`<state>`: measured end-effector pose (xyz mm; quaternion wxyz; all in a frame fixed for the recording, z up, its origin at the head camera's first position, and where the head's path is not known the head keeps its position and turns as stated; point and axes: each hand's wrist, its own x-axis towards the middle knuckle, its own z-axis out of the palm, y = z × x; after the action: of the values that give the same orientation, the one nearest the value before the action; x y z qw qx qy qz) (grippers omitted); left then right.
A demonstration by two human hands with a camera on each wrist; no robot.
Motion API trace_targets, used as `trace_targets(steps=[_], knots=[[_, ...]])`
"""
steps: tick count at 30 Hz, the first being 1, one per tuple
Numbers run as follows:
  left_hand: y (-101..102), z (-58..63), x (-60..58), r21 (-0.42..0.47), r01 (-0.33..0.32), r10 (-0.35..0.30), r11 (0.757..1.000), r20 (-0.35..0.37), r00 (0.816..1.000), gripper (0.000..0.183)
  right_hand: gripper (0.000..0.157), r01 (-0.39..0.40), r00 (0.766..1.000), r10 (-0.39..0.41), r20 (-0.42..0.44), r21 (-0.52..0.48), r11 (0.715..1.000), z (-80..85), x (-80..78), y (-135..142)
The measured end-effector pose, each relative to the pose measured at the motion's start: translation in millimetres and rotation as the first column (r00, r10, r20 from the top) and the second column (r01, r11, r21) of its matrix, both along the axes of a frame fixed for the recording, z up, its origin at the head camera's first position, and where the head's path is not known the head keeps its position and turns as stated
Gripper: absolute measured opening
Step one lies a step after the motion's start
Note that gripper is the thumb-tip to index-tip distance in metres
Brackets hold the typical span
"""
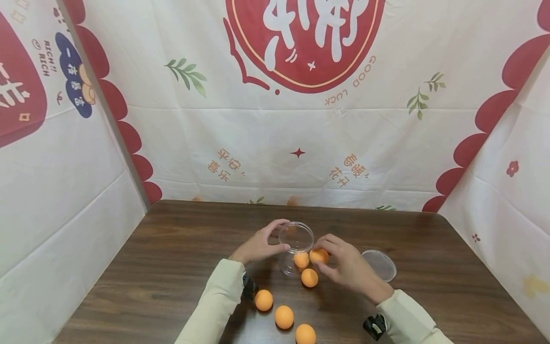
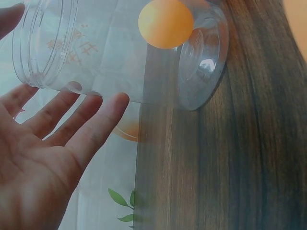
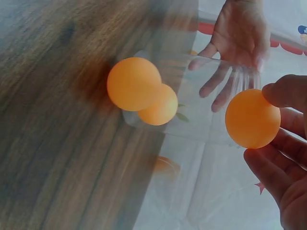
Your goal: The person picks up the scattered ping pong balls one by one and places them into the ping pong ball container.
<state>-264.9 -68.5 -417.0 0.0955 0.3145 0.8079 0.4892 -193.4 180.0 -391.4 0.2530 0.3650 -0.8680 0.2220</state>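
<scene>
While the left hand (image 1: 259, 242) is clasping a clear jar (image 1: 295, 250), long axis upright, mouth uncovered, the right hand (image 1: 347, 265) is pinching one orange ball (image 1: 319, 257) between part-closed thumb and fingers, just to the jar's right.

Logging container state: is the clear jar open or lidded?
Open: nothing caps the jar; a clear round lid lies on the table beside the right hand.

The left grip (image 1: 259, 244) holds a clear jar (image 1: 285, 263) on the brown counter (image 1: 172, 267); the right grip (image 1: 345, 263) pinches an orange ball (image 1: 319, 256) beside it. A clear lid (image 1: 380, 265) lies rightward, and three more balls (image 1: 284, 317) line up nearer the camera.
</scene>
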Motion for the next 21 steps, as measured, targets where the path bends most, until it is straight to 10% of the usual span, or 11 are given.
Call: trace_targets(steps=[21], knots=[[-0.2,0.3,-0.2,0.0,0.005,-0.005,1.0,0.017,1.0,0.062,0.028,-0.023,0.998,0.019,-0.067,-0.053,0.998,17.1,-11.7,-12.3]])
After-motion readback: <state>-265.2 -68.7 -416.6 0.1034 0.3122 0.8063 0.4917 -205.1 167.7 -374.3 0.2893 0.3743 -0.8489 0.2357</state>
